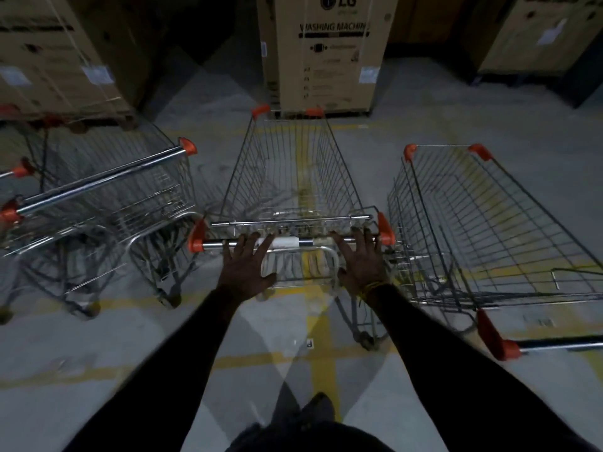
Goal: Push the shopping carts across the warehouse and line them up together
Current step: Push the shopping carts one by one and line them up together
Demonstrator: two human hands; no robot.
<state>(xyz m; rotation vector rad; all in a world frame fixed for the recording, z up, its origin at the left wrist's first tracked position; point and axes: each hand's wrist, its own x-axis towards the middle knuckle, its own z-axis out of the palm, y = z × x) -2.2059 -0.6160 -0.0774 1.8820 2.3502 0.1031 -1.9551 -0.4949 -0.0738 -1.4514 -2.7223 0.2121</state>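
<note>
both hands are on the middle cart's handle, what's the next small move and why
Probably a short, straight push forward. The left hand and right hand lie with fingers extended over the chrome handle bar of the middle wire shopping cart, whose front is nearly at the tall cardboard washing machine box. The wire cart on the right sits alongside, so keep it parallel.

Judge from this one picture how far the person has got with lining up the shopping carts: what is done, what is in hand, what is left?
Done: three carts stand near the washing machine box. In hand: the left hand and right hand rest with straight fingers on the middle cart handle. Left: the left cart sits angled, the right cart lies farther back, so the row is not yet straight.
</note>
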